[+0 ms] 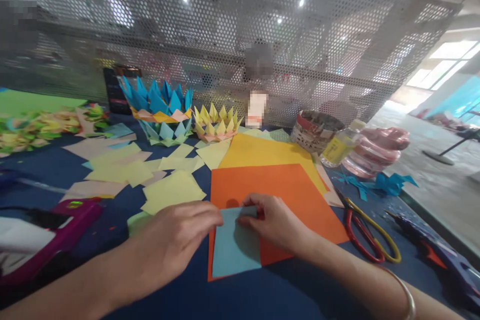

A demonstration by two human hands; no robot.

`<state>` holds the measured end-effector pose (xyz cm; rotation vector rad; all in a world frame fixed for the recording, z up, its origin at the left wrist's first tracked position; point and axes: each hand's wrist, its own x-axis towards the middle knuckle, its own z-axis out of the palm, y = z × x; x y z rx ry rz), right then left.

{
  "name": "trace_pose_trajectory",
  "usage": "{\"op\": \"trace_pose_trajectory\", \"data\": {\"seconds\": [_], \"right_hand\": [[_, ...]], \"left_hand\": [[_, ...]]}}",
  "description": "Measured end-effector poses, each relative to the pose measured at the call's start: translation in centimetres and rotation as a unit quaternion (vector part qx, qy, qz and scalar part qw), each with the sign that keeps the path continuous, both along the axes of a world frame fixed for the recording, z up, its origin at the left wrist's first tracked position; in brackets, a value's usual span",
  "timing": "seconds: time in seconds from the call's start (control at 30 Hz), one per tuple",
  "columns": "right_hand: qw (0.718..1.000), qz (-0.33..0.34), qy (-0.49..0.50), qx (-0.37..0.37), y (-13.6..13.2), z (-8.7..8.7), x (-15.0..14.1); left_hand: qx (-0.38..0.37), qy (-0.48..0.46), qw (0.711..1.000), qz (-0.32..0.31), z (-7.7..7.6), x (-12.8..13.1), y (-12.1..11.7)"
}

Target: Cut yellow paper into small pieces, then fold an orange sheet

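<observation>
A light blue square of paper (236,247) lies over the lower left part of an orange sheet (277,185). My left hand (183,232) has its fingers together, gripping the blue square's upper left corner. At the upper right of that square, my right hand (273,220) is closed, thumb and forefinger pinching its top edge. A yellow sheet (262,149) sticks out from behind the orange one. Pale yellow paper squares (174,191) are scattered to the left of the sheets.
Red-and-yellow-handled scissors (371,232) and a glue gun (438,245) lie on the right, near the table's edge. Behind them stand a bottle (343,145) and a round container (317,127). Folded-paper crowns (161,102) stand at the back. A magenta device (56,230) sits at left.
</observation>
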<state>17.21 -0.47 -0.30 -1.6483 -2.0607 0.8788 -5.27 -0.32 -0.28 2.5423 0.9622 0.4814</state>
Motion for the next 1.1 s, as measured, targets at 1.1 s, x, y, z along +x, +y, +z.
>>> {"op": "trace_pose_trajectory", "data": {"seconds": [1.1], "right_hand": [[0.997,0.037,-0.026,0.058,-0.5,-0.5,-1.0]], "left_hand": [[0.081,-0.012,0.984,-0.155,-1.9,-1.1,-0.6]]}}
